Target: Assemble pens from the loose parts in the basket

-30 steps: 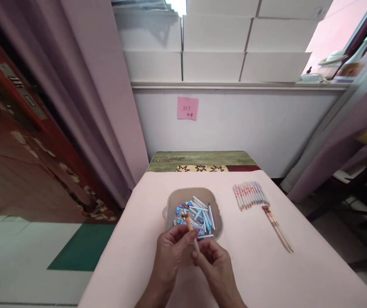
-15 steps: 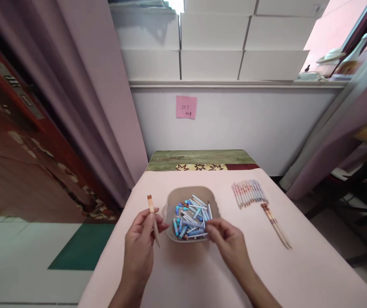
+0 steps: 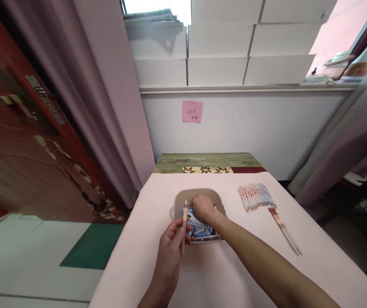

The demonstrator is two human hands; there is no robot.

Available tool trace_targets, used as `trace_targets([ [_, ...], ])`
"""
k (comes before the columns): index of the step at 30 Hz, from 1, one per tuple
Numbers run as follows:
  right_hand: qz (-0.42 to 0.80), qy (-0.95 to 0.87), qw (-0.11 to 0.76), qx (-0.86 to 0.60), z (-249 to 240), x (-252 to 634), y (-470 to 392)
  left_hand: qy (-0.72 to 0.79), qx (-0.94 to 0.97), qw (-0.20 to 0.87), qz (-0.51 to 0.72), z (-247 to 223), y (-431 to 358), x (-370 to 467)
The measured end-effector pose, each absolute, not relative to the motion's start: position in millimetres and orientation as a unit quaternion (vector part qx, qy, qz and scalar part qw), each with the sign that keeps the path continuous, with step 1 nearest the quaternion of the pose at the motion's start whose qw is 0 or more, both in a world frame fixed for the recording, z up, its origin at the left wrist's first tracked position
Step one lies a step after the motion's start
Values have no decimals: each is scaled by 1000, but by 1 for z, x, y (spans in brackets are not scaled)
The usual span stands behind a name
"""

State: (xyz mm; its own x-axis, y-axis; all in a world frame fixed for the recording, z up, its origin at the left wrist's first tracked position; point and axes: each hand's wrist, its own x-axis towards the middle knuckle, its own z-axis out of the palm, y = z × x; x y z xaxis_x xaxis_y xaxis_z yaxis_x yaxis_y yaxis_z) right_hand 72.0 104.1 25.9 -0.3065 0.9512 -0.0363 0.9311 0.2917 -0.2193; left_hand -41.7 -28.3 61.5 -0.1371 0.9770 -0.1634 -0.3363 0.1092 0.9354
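The left hand [image 3: 171, 241] pinches a pen [image 3: 185, 210]. The right hand [image 3: 203, 207], fingers hidden from me, seems to search the tub [image 3: 180, 198]; small pen parts [image 3: 201, 234] want precision.

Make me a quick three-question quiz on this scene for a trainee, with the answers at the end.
1. Open question: what does the left hand hold?
2. True or false: the right hand dips into the rounded beige plastic tub.
3. Fill in the blank: the row of slim pastel pens lies to the ____ of the tub, on the pale pink cloth, as the person sees it.

Key: 1. A slim orange-and-cream pen. 2. True. 3. Right.
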Motion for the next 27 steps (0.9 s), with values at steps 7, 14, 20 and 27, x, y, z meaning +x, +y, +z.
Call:
trace_targets([
  [7,120,-776,33,-619,24,56,115,506,321,527,603,61,-29,-41],
  [14,192,-728,121,-647,36,55,108,499,319,548,590,60,-30,-48],
  [20,303,-685,268,-606,58,100,89,473,331,609,544,57,-31,-44],
  [27,678,-337,537,-372,61,127,43,450,345,643,516,55,-34,-19],
])
